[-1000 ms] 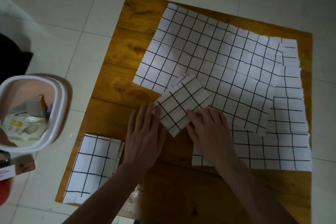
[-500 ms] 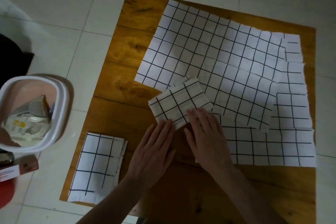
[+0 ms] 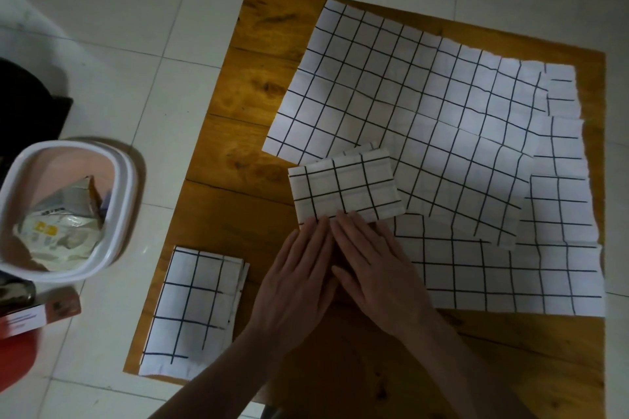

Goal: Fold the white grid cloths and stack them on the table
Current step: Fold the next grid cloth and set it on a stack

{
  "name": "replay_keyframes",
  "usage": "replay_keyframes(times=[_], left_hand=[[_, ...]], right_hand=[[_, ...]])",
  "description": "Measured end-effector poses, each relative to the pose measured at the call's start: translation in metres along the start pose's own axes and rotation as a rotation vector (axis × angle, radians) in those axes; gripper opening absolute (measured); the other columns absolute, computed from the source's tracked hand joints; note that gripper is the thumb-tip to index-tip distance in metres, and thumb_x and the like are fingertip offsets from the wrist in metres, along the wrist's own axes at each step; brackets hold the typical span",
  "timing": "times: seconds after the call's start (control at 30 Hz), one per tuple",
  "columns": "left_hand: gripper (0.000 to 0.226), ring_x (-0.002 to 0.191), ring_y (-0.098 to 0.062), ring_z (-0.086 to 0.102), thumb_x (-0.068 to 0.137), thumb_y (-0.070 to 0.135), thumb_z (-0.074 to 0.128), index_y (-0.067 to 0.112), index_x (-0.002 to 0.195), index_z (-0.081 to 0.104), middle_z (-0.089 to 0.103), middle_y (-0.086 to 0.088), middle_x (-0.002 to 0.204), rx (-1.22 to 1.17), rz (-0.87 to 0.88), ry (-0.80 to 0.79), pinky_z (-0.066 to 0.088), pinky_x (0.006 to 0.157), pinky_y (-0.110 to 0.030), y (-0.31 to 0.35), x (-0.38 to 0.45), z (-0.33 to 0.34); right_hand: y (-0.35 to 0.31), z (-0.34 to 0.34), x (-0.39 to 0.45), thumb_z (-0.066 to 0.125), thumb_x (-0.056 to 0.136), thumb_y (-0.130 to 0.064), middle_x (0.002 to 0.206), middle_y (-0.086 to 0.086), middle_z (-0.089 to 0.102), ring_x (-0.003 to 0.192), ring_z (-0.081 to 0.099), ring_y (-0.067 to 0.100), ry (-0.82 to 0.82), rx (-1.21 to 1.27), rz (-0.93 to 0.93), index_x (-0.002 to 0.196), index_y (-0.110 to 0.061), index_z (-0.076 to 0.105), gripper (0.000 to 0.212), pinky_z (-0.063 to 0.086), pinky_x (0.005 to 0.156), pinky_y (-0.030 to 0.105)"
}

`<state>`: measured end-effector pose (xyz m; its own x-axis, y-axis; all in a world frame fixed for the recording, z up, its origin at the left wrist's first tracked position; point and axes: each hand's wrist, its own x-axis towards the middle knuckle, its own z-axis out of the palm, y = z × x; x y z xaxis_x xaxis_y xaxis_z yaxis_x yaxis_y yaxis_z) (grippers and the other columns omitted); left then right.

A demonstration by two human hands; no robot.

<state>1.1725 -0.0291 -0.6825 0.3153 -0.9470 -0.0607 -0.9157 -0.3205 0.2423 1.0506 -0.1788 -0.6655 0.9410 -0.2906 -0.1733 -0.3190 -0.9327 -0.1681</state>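
Two hands work one folded cloth point(image 3: 347, 189) near the middle of the wooden table point(image 3: 258, 85). We find the left hand point(image 3: 296, 277) and the right hand point(image 3: 374, 265) side by side, fingers straight and laid flat, fingertips touching the cloth's near edge; neither hand pinches or curls round anything. The folded cloth is a thick rectangle lying partly over the near-left corner of a large open cloth point(image 3: 415, 112), which itself overlaps a second open cloth point(image 3: 510, 275) to the right.

We judge the step in hand to be flattening the last fold. To do it well, the flat fingers should run outward along the near edge toward both corners, so the layers crease evenly and do not creep; the visible offset of layers at the far edge suggests they could be squared first.

Orientation: the folded cloth's long axis runs left to right across the table, tilted slightly, its right end a little nearer the person's side. The short axis points away from the person.

One finished folded cloth point(image 3: 194, 309) lies at the near-left corner of the table, well apart from the hands; we take that as the stacking place.
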Motion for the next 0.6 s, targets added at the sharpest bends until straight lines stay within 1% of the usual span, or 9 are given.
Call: replay_keyframes(times=[0.13,0.23,0.3,0.43,0.53,0.6], left_hand=[[0.067,0.162,-0.029,0.01,0.113,0.049,0.016,0.008,0.165,0.019,0.013,-0.012,0.175,-0.001,-0.078,-0.054,0.026,0.127,-0.05,0.003,-0.003,0.005],[0.067,0.162,-0.03,0.007,0.112,0.049,0.022,0.009,0.166,0.019,0.012,-0.01,0.175,-0.003,-0.094,-0.061,0.019,0.127,-0.05,0.005,-0.003,0.007],[0.068,0.162,-0.031,0.005,0.111,0.049,0.026,0.01,0.166,0.019,0.011,-0.01,0.175,-0.009,-0.109,-0.064,0.017,0.128,-0.05,0.005,-0.003,0.007],[0.068,0.162,-0.03,0.006,0.112,0.05,0.025,0.009,0.166,0.018,0.01,-0.01,0.175,-0.008,-0.123,-0.088,0.017,0.128,-0.048,0.0,-0.007,0.006],[0.07,0.162,-0.027,0.006,0.111,0.051,0.024,0.009,0.166,0.016,0.009,-0.01,0.175,-0.002,-0.113,-0.104,0.016,0.128,-0.046,-0.003,-0.007,0.004],[0.072,0.162,-0.026,0.006,0.111,0.053,0.022,0.009,0.167,0.014,0.008,-0.01,0.175,-0.004,-0.114,-0.117,0.016,0.128,-0.046,-0.004,-0.007,0.002]], right_hand=[[0.0,0.006,0.004,0.025,0.11,-0.059,0.174,0.0,0.003,0.16,-0.002,0.013,-0.085,0.01,-0.035,0.165,-0.015,0.012,0.072,0.009,0.127,0.044],[0.006,0.007,0.003,0.023,0.108,-0.064,0.174,-0.002,-0.004,0.159,-0.006,0.012,-0.134,-0.001,-0.031,0.166,-0.018,0.004,0.076,0.005,0.128,0.047],[0.01,0.005,0.002,0.02,0.107,-0.066,0.174,-0.004,-0.008,0.159,-0.009,0.011,-0.162,-0.007,-0.027,0.166,-0.02,0.001,0.077,0.003,0.127,0.049],[0.02,-0.001,0.002,0.018,0.107,-0.067,0.174,-0.004,-0.006,0.159,-0.007,0.011,-0.175,0.002,-0.031,0.166,-0.021,0.002,0.077,0.004,0.126,0.05],[0.041,-0.006,-0.002,0.017,0.107,-0.066,0.174,-0.004,-0.009,0.159,-0.009,0.011,-0.179,-0.016,0.01,0.166,-0.021,0.0,0.076,0.005,0.127,0.05],[0.055,-0.01,-0.007,0.015,0.107,-0.065,0.174,-0.003,-0.008,0.159,-0.007,0.012,-0.176,-0.024,0.036,0.166,-0.02,0.001,0.075,0.008,0.127,0.051]])
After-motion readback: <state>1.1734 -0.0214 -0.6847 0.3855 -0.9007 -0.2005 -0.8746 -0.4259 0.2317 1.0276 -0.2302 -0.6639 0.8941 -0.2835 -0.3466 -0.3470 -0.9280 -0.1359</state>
